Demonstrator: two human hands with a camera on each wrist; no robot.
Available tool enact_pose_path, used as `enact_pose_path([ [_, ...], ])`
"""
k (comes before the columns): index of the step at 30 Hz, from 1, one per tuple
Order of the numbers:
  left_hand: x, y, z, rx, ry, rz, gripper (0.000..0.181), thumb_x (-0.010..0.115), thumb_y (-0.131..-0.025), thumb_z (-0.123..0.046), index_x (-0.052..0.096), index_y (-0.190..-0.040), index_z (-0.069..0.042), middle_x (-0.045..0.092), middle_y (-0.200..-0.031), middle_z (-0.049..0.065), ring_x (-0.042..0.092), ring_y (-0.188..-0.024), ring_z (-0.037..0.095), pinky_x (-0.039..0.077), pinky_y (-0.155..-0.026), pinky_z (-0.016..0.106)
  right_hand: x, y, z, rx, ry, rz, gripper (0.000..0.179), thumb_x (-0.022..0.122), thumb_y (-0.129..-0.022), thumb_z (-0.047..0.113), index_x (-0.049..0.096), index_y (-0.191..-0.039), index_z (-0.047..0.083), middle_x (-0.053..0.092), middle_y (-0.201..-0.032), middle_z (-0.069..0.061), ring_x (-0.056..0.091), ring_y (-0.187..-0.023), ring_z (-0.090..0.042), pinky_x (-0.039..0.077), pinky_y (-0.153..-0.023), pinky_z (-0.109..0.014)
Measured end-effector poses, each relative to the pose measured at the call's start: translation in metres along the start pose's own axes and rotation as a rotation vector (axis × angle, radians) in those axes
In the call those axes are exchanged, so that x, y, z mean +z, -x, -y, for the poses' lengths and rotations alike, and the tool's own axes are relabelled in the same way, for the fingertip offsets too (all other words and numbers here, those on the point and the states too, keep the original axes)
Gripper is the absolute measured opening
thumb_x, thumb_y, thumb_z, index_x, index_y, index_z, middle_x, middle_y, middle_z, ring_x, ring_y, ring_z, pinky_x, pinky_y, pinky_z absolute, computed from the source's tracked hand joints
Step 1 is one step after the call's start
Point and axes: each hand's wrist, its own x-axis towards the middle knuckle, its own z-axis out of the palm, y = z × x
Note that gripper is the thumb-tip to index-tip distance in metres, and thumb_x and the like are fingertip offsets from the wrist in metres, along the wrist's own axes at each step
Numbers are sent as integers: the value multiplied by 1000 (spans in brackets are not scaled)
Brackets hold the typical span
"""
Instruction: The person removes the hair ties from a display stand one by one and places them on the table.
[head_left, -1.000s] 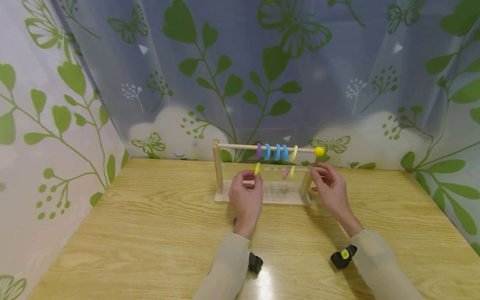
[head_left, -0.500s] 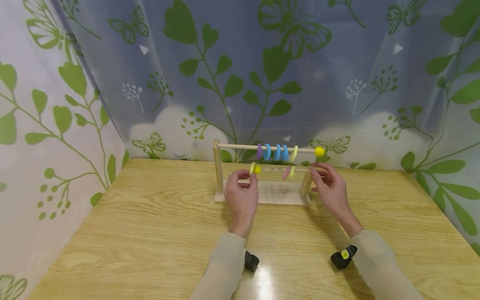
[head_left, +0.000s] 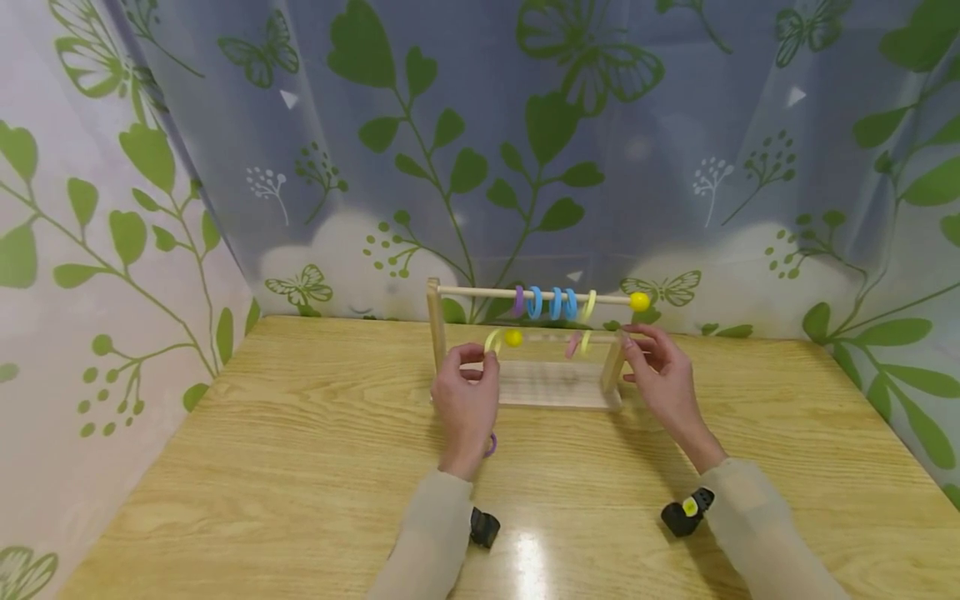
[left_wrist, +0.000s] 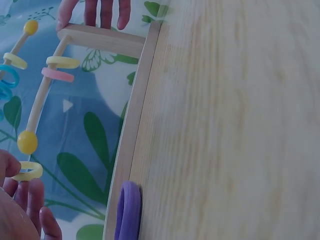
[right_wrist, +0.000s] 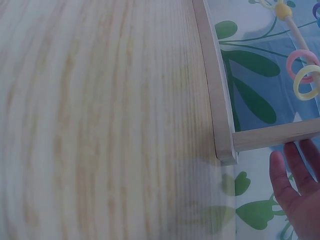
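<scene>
My left hand (head_left: 467, 396) pinches a pale yellow hair tie (head_left: 492, 342) between thumb and fingers. It hangs just left of the yellow ball (head_left: 513, 338) that tips the lower rod of a wooden stand (head_left: 555, 396), and the left wrist view shows the tie (left_wrist: 31, 174) apart from the ball. On that rod hang a pink hair tie (head_left: 573, 344) and another yellow one (head_left: 586, 342). My right hand (head_left: 663, 375) holds the top of the short right post (head_left: 613, 367), thumb in front; its fingers (right_wrist: 297, 170) touch the post's outer side.
The upper rod (head_left: 472, 292), ending in a yellow ball (head_left: 639, 302), carries a purple, several blue and a yellow hair tie. A purple hair tie (head_left: 491, 444) lies on the wooden table (head_left: 300, 467) by my left wrist. A patterned curtain (head_left: 480, 208) stands behind.
My left hand has moved left with the yellow hair tie, drawing it off over the ball end of the lower rod. The purple hair tie on the table shows again. My right hand stays put.
</scene>
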Motion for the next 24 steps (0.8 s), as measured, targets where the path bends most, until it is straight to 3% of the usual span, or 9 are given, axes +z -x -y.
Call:
enact_pose_path([
  [6,-8,-1,0,-32,-4,5,10,75,-90,-21,74,-99,-16,77,-92,-1,67,-70,14,54,-58,28,0,0,0,5,3,2,34,59,-105,20,60,-133,1,70,-109,6,68,-88,2,62,-68,-24],
  [17,-21,-6,3,-14,10,55,13,75,-91,-19,73,-102,-14,77,-91,4,69,-71,19,54,-60,25,0,-1,0,-2,4,7,33,59,-105,19,61,-133,2,71,-110,3,68,-89,2,62,-68,-24],
  [24,-28,-7,4,-5,-6,70,12,75,-90,-17,74,-101,-14,77,-89,3,67,-69,14,55,-62,25,0,-1,-2,-12,-4,-2,32,59,-105,17,61,-132,1,70,-108,7,68,-88,2,62,-67,-25],
])
